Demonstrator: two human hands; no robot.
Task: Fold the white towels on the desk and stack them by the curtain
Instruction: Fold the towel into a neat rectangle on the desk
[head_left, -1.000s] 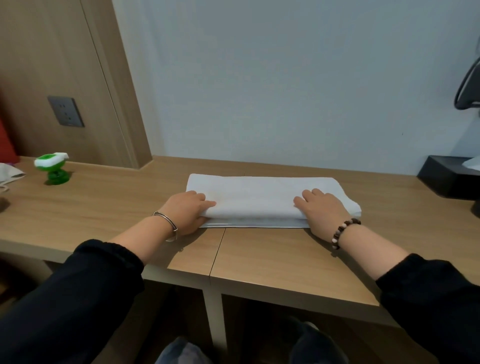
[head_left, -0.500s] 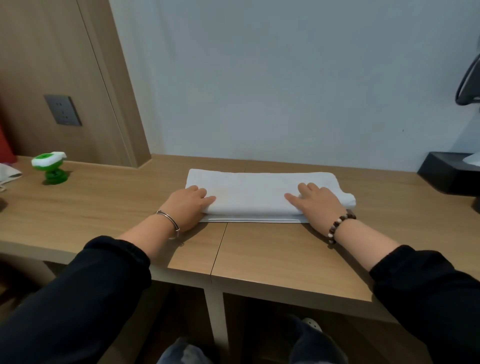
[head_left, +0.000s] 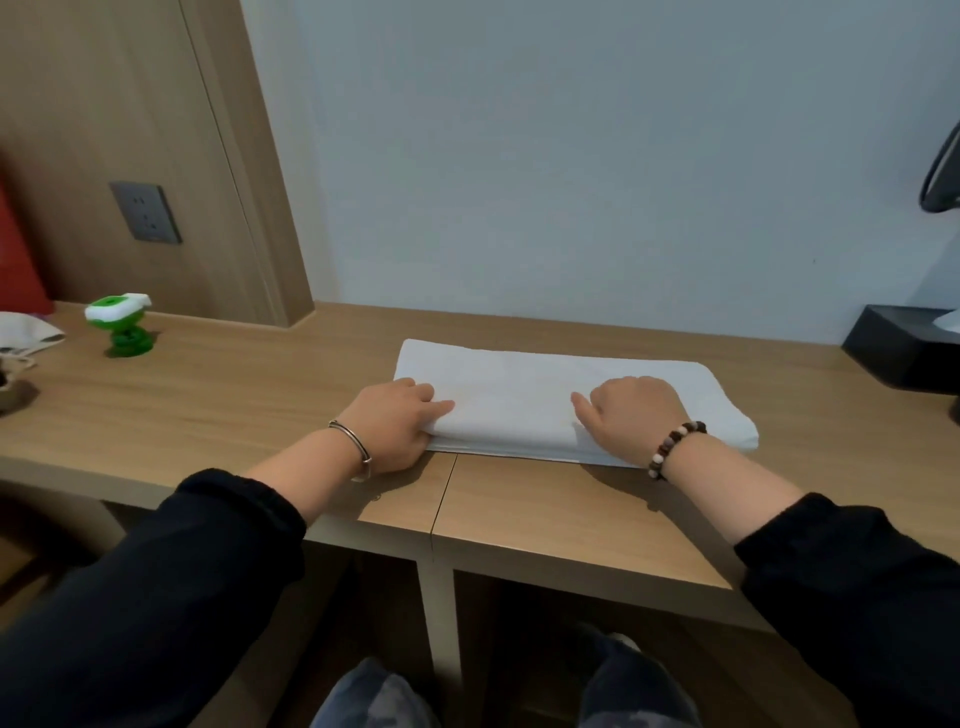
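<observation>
We look down on a long wooden desk (head_left: 208, 405) set against a pale wall (head_left: 571, 156), with a wood panel (head_left: 104, 130) rising at its left end. Close to the wall and a little right of the desk's middle lies the white towel (head_left: 519, 395), folded into a long flat band running left to right. A black box (head_left: 904, 348) sits at the desk's right end, apart from the towel. Our left hand (head_left: 395, 421) grips the towel's near left corner, fingers curled over the fold. Our right hand (head_left: 631, 415) rests knuckles up on the near edge toward the right end (its fingers are bent, and we cannot tell whether they pinch the cloth). Far to the left stands a small green toy (head_left: 122, 325), and a grey socket (head_left: 145, 212) sits in the panel. A thin bangle (head_left: 353, 441) rings the left wrist, a bead bracelet (head_left: 675, 447) the right.
</observation>
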